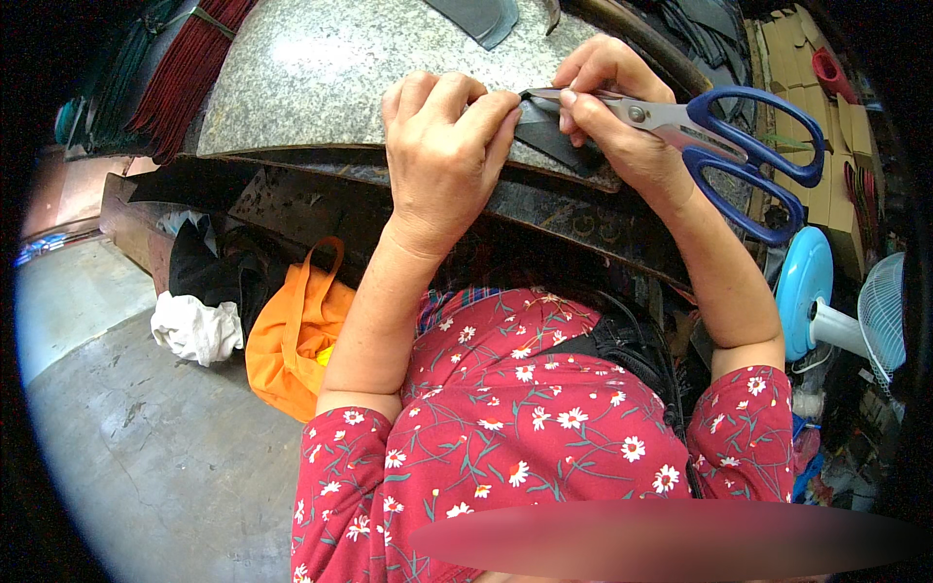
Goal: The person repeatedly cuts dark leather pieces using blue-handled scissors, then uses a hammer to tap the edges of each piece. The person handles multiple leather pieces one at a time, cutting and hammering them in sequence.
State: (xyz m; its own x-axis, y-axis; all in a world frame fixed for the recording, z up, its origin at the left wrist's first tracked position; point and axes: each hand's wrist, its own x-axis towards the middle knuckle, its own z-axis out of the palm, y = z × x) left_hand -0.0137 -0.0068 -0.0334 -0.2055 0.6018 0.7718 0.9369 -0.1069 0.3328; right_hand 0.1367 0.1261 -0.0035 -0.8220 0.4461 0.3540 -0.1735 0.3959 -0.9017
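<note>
My left hand (439,146) is closed at the front edge of the stone-topped table, thumb and forefinger pinching the end of a flat black piece (556,148), its material hard to tell. My right hand (627,117) is wrapped round the blades of a pair of scissors (680,126). Their blue handle loops point right, away from the fingers. The blade tips lie close to my left fingertips, over the black piece. Whether the right fingertips also grip that piece, I cannot tell.
Grey-black flat pieces (483,17) lie farther back on the speckled tabletop (311,83). Bundles of dark red strips (190,78) sit at the far left. An orange bag (292,330) and white cloth (197,328) are below left. A blue and white fan (807,291) stands at right.
</note>
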